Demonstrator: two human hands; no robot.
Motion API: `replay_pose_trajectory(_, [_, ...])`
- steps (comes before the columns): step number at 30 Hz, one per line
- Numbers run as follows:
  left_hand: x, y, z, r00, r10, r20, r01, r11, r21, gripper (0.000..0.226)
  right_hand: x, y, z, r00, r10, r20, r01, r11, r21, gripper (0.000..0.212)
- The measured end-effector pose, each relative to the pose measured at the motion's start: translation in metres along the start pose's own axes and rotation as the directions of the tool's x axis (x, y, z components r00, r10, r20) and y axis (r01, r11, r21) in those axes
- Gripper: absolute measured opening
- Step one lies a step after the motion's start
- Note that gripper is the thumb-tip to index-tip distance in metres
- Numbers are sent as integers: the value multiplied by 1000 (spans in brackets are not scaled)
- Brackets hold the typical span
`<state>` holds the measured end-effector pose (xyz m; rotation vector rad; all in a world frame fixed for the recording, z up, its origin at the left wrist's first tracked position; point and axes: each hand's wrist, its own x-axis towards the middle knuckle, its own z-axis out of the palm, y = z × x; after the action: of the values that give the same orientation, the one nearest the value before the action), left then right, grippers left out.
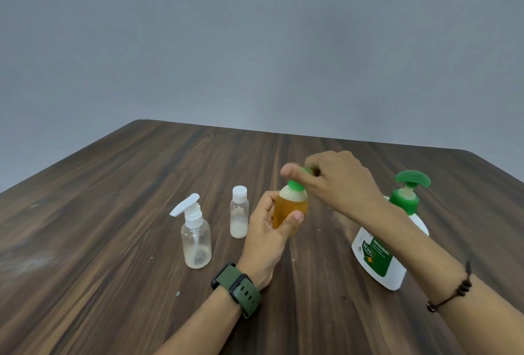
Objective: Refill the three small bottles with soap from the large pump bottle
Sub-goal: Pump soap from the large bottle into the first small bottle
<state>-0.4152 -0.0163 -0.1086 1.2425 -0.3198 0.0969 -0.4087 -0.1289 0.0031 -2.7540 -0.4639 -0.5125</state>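
The left hand (272,230) grips a small amber bottle (292,207), fingers and thumb curled round its body, holding it upright above the middle of the dark wooden tabletop (113,213). The right hand (337,176) comes in over it, its fingertips pinching the bottle's green cap (296,184) at the neck; that hand is blurred, so the exact finger placement is unclear. Just left of the held bottle stands a small clear bottle with a white flip cap (239,213), a little white soap in its bottom. Further left, and nearer the front edge, stands a clear spray bottle (195,235) with a white nozzle pointing left. Toward the right edge stands the large white pump bottle (380,258) with a green label and green pump head, partly behind the right forearm. The left wrist wears a green-strapped watch (236,288); a dark cord bracelet (453,292) circles the right wrist.
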Motion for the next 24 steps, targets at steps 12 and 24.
replay_pose_trajectory(12, [1,-1,-2,1000,-7,-5,7,999,33,24,1,-1,7,990,-138,23,138,990,-3,22])
replay_pose_trajectory(24, [1,-1,1,999,-32,-43,40,978,203,69,20,17,26,999,12,-38,-16,994,-107,23])
